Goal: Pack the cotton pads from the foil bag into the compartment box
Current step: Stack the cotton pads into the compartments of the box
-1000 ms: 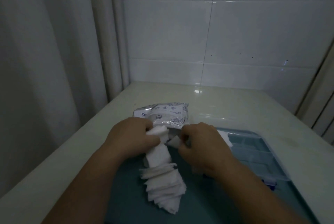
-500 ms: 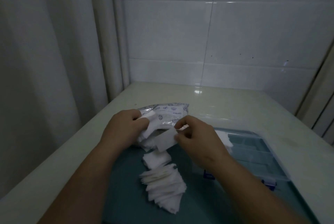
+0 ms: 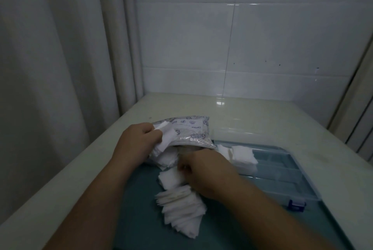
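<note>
Left hand (image 3: 139, 140) fingers are curled shut on a small bunch of cotton pads (image 3: 166, 138) at the mouth of the foil bag (image 3: 191, 130). Right hand (image 3: 203, 171) is just in front of the bag mouth, knuckles up, fingers folded under toward a loose pad — blurred, so can't tell whether it's actually pinching one or only pressing on it.

Outward from the bag: a few pads spill at its mouth, one loose clump (image 3: 169, 178) lies just in front, and a fanned stack (image 3: 181, 207) sits nearer the person, all on the dark teal mat (image 3: 137, 219), not yet boxed.

The compartment box (image 3: 282, 171) lies open to the right of the bag. Only its corner compartments nearest the bag hold pads (image 3: 242, 154) — approx. two small piles; the rest look empty.

Judgement: early stage. Bag appears not fully emptied, most pads are out on the mat, and nearly all the sorting into compartments is left.
</note>
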Available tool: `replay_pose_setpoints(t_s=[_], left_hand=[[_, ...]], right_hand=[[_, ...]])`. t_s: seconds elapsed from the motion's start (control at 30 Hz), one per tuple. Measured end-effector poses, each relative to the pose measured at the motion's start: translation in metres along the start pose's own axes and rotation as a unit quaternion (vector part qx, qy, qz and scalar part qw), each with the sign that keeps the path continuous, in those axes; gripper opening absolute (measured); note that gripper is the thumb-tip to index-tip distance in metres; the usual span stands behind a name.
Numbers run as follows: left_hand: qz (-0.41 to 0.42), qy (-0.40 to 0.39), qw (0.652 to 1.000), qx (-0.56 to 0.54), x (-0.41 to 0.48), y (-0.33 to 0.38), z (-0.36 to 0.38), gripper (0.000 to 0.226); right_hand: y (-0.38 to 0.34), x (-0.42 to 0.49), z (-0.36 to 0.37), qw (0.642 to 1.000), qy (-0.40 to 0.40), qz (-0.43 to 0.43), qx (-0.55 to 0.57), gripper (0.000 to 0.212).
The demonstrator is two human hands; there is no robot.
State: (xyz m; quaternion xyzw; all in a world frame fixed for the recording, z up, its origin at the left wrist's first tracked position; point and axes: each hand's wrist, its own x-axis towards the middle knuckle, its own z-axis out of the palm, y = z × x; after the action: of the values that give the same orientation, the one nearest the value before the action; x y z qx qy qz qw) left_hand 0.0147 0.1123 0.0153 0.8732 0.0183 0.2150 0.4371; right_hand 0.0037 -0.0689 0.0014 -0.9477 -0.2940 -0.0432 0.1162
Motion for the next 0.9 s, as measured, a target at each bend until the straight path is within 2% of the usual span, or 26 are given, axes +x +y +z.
replay_pose_setpoints(t_s=[0.23, 0.43, 0.53, 0.63, 0.77, 0.9], left_hand=[[-0.005, 0.004, 1.000, -0.009, 0.001, 0.000, 0.001, 0.019], [-0.019, 0.003, 0.999, -0.034, 0.000, 0.002, 0.000, 0.019], [-0.021, 0.005, 0.999, -0.031, 0.001, 0.001, 0.002, 0.022], [-0.030, 0.004, 0.999, -0.034, 0.002, 0.003, 0.002, 0.022], [-0.037, -0.002, 0.997, -0.066, -0.001, 0.006, 0.001, 0.016], [-0.050, 0.014, 0.994, -0.100, 0.001, 0.004, 0.000, 0.018]], right_hand=[[-0.001, 0.010, -0.001, 0.999, -0.013, -0.032, 0.001, 0.032], [-0.012, 0.019, -0.003, 0.987, -0.150, -0.062, -0.019, 0.053], [-0.016, 0.024, 0.002, 0.980, -0.174, -0.067, -0.064, 0.061], [-0.017, 0.026, 0.004, 0.979, -0.183, -0.042, -0.084, 0.059], [-0.020, 0.025, -0.002, 0.984, -0.163, -0.021, -0.071, 0.052], [-0.020, 0.014, -0.012, 0.998, -0.069, 0.013, 0.003, 0.029]])
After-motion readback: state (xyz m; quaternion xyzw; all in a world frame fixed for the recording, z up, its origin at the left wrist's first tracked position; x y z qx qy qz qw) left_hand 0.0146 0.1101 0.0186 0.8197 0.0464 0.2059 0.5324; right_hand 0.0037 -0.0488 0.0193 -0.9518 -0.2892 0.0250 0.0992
